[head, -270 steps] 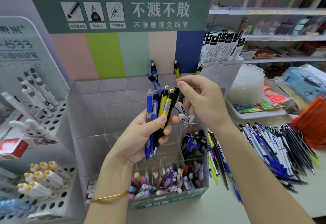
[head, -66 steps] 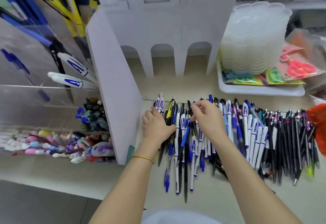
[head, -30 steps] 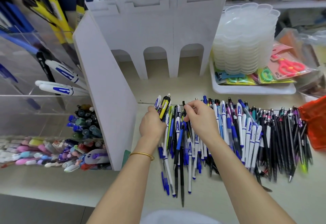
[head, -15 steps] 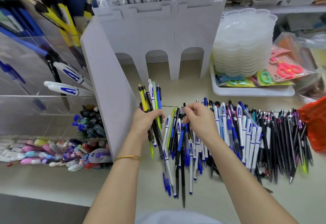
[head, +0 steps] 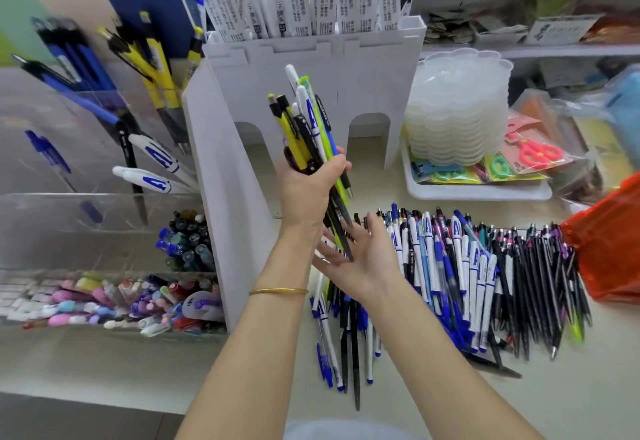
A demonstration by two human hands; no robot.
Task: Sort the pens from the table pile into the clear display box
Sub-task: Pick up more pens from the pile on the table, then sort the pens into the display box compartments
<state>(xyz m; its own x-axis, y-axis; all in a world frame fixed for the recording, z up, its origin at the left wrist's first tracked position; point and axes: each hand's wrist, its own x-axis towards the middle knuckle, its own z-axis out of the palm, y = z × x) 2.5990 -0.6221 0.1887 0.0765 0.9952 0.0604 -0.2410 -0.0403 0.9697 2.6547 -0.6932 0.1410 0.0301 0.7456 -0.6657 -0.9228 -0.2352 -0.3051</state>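
Observation:
My left hand point(head: 306, 190) grips a bundle of pens point(head: 304, 128), yellow, black, white and green, lifted upright above the table in front of a white stand. Under the bundle's lower tips my right hand point(head: 360, 256) is spread flat with straight fingers, hovering over the pen pile point(head: 460, 273) that lies across the table. The clear display box point(head: 86, 211) stands at the left; several blue, yellow and white pens lean in its upper compartments and small colourful items fill the lowest one.
A white stand point(head: 228, 197) with packaged refills on top separates the box from the pile. A stack of clear plastic dishes point(head: 457, 110) sits on a white tray point(head: 478, 193) with scissors packs. An orange bag point(head: 609, 242) lies at the right edge.
My left hand has raised its bundle of pens higher off the pile. My right hand let go of the pile and opened flat below the bundle.

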